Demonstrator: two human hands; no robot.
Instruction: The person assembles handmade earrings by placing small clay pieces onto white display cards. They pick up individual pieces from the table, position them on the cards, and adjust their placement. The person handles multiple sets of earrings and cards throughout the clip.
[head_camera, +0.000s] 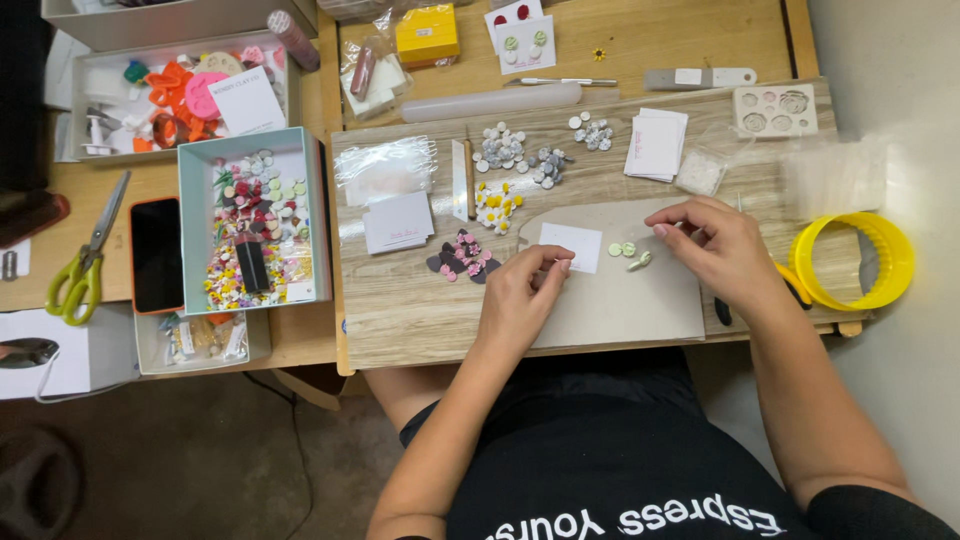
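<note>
The left hand pinches the edge of a small white card lying on the grey mat on the counter. The right hand, fingers curled with nothing visibly held, hovers beside the pale green discs. Mounting seems underway; precise placement matters.

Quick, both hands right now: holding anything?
Left hand: fingertips pinched at the edge of the small white card.
Right hand: fingers curled; cannot tell what it holds.
</note>
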